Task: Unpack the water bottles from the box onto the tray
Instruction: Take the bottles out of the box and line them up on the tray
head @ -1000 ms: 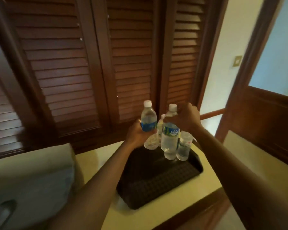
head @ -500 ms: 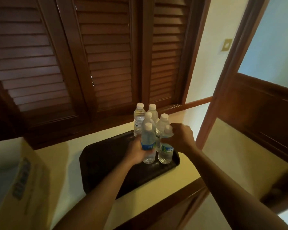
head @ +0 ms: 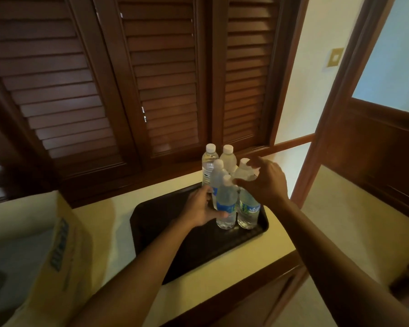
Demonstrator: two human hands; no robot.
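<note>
Several clear water bottles with white caps stand clustered at the right end of the dark tray (head: 163,223). My left hand (head: 200,208) wraps around a blue-labelled bottle (head: 226,204) standing at the front of the cluster. Beside it stands a green-and-blue-labelled bottle (head: 248,211). My right hand (head: 262,182) hovers just above that bottle with fingers spread, holding nothing. Two bottles (head: 208,164) stand at the back. The cardboard box (head: 59,244) sits at the left, its inside mostly out of view.
The tray lies on a cream countertop (head: 234,263) with a wooden front edge. Dark louvred shutters (head: 151,79) rise behind it. A wooden door frame (head: 335,114) stands to the right. The left half of the tray holds nothing.
Both bottles came down onto the tray. My right hand has let go of its bottle and lifted with fingers apart. My left hand stays on the blue-labelled bottle.
</note>
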